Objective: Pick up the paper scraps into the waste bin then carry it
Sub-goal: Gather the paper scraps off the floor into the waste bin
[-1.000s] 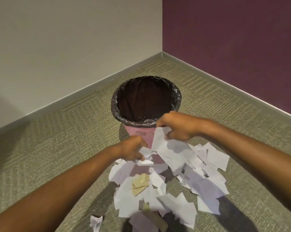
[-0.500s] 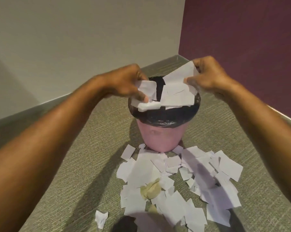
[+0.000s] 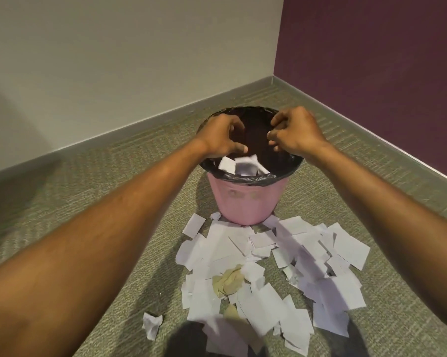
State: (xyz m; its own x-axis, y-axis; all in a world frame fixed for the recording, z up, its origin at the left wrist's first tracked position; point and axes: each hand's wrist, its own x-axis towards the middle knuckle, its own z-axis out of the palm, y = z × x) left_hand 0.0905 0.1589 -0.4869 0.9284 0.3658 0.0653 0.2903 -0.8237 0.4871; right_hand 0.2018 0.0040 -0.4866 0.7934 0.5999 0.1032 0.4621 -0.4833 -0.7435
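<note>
A pink waste bin with a black liner stands on the carpet near the room's corner. Both of my hands hover over its mouth. My left hand has loosely spread, curled fingers and holds nothing. My right hand is the same, fingers apart and empty. White paper scraps fall blurred just inside the bin's near rim. A wide pile of white paper scraps lies on the floor in front of the bin, with a tan crumpled piece in its middle.
A single crumpled white scrap lies apart at the lower left. A beige wall stands to the left and a purple wall to the right, meeting behind the bin. A dark shape shows at the bottom edge.
Both hands lifted scraps from the floor pile to above the bin, then let them go. The scraps now drop into the bin and the hands are empty.
</note>
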